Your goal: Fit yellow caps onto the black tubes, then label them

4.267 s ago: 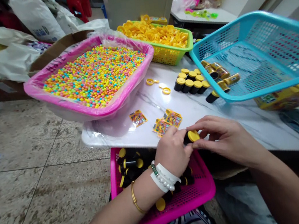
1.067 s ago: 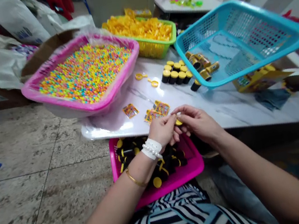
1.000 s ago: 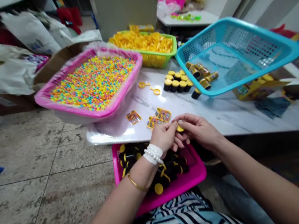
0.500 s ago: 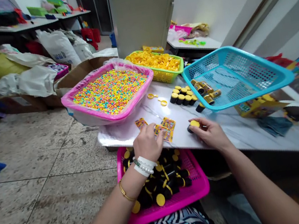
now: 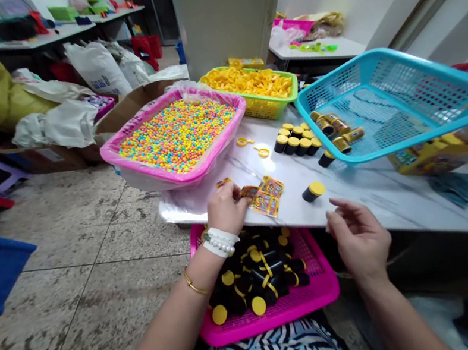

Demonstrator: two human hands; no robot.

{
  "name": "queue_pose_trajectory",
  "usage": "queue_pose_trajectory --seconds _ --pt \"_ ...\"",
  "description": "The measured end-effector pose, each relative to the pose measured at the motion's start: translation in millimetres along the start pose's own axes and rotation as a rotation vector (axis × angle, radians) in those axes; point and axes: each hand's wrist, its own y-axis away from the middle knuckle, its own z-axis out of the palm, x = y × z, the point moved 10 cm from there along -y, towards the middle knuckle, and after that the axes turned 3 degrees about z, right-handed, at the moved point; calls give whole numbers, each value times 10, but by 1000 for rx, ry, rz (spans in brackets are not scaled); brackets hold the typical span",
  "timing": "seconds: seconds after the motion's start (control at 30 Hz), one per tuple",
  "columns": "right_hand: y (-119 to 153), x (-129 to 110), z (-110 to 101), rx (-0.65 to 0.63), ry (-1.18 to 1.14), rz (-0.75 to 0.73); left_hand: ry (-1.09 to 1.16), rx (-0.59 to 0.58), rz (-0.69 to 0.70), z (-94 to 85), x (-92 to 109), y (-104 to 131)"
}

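My left hand [image 5: 225,208] is at the table's front edge, thumb and fingers pinched on the corner of a small orange printed label [image 5: 249,192]. More of these labels [image 5: 268,196] lie flat just to its right, and another pokes out behind the fingers. A small black canister with a yellow lid [image 5: 313,191] stands by itself on the tabletop. My right hand [image 5: 360,237] hangs in front of the edge, apart from that canister, empty with loosely bent fingers and the thumb away from them. Below, a magenta basket [image 5: 303,309] on my lap holds many such canisters.
A pink tub [image 5: 106,155] of colourful beads stands at left on the white table [image 5: 203,204]. Behind it is a green basket [image 5: 265,110] of yellow plastic parts. Capped canisters [image 5: 296,143] stand beside a tilted blue basket [image 5: 426,136] holding gold-wrapped cylinders. Two yellow rings [image 5: 263,152] lie nearby.
My right hand has let go of the canister, leaving it on the table, and drawn back toward me. My left fingers have closed on a label. The view has shifted slightly.
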Motion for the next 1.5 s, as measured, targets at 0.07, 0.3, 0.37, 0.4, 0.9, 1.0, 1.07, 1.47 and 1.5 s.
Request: queue_pose_trajectory --seconds 0.07,0.3,0.37,0.4,0.9,1.0,1.07,1.47,1.5 --pt "123 -158 106 -77 36 -81 -11 -40 -22 8 -19 -22" --pt "329 -605 630 -423 201 -358 -191 -178 200 86 202 -21" --pt "338 -617 726 -465 207 -360 -235 -187 211 86 211 -59" --pt "340 -618 761 -476 205 -360 -229 -188 204 77 206 -88" --pt "196 -732 861 -409 179 -362 -19 -91 272 -262 292 -157" --pt "172 -713 992 -499 163 -287 13 -293 341 -115 522 14" --pt "180 -667 1057 -540 160 -236 67 -332 338 -85 617 130" --pt "339 -242 756 -319 34 -2 569 -80 -109 -1 284 750" --pt "354 -257 759 -324 32 -25 582 -81 -123 22 270 752"
